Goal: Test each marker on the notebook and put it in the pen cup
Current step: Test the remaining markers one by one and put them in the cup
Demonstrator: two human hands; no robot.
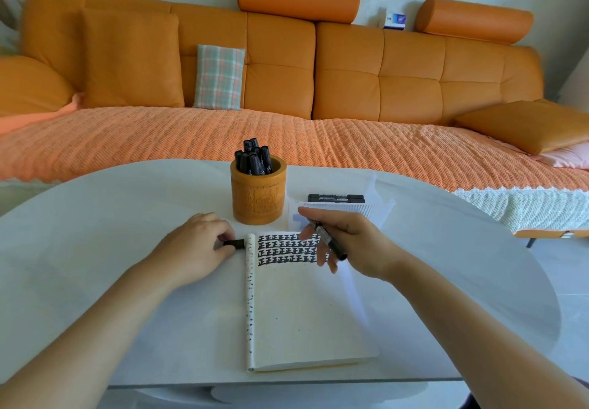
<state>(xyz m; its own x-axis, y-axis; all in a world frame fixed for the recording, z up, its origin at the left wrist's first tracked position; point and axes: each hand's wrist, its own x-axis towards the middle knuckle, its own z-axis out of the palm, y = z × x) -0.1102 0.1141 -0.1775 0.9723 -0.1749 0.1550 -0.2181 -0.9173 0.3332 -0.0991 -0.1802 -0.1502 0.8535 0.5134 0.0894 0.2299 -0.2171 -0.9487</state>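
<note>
**Marker uncapped over the page, cap parked in the other hand**

Your right hand [353, 243] pinches the marker [330, 244] between thumb and fingers [331, 265], barrel slanted, low over the top right corner of the notebook [302, 313]. That corner is where the last row of test marks [287, 250] runs out, so the pen hangs right where a fresh stroke would go. I can't tell whether the nib touches the paper, or which end is the bare one.

Your left hand [194, 244] rests on the surface [127, 249] just beside the notebook's spine, its fingers curled round the black cap [234, 243]. Held there, the cap stays near the pen for recapping, and the hand looks set to steady the book.

The pen cup [258, 199] stands just beyond the notebook, between your hands and a little left of the marker, so the drop after recapping should be a short lift forward. It already holds a bunch of markers [255, 158], so aim for a gap. Spare markers [336, 199] lie just behind your right hand; those probably remain to be tested.
</note>
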